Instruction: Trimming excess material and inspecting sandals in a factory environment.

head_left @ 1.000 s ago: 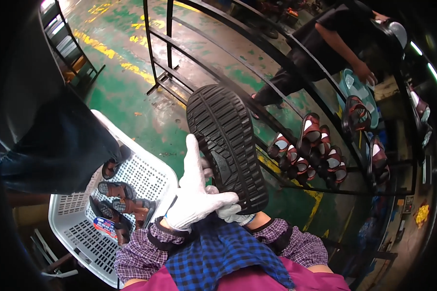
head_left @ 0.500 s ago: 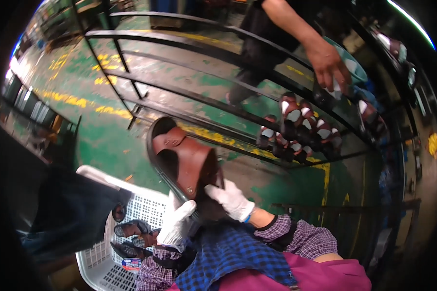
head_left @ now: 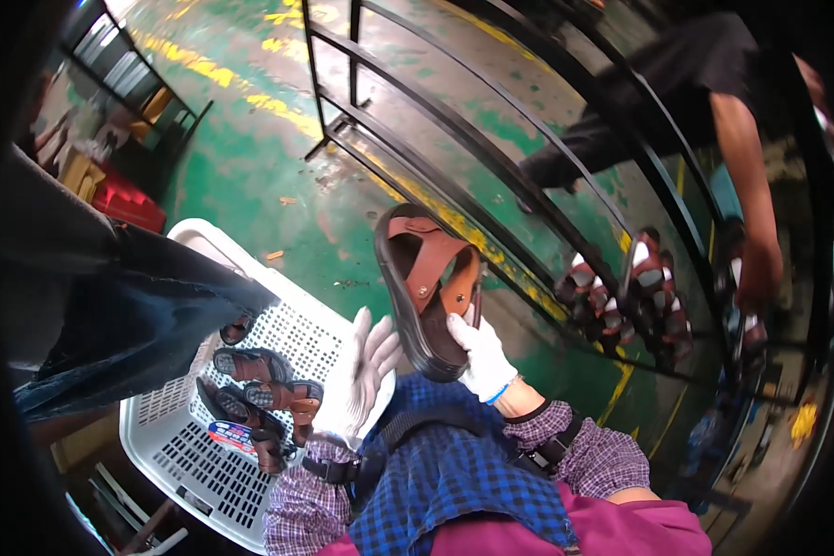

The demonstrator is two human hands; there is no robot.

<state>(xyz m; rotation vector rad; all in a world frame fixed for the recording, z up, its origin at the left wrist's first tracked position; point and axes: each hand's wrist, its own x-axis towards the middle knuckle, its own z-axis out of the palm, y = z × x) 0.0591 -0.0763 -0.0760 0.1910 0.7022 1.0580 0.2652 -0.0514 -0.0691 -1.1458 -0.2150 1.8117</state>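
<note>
A brown sandal (head_left: 424, 287) with crossed straps and a dark sole is held up in front of me, its toe end pointing away. My right hand (head_left: 482, 357), in a white glove, grips it at the heel end on the right side. Just left of the sandal, my left hand (head_left: 357, 375), also white-gloved, has its fingers stretched out and holds nothing. Below and left of that hand stands a white plastic basket (head_left: 171, 496) with several brown sandals (head_left: 269, 394) lying in it.
A black metal rack (head_left: 491, 153) crosses the far side, with several sandals (head_left: 658, 296) on its lower right. Another person's arm (head_left: 751, 176) reaches down there. At left, a person's jeans leg (head_left: 148, 315) overlaps the basket. Green floor (head_left: 241, 181) lies beyond.
My left hand has let go of the sandal and opened beside it. The sandal has turned more upright in my right hand. The view has swung, and the other person's arm appears farther right.
</note>
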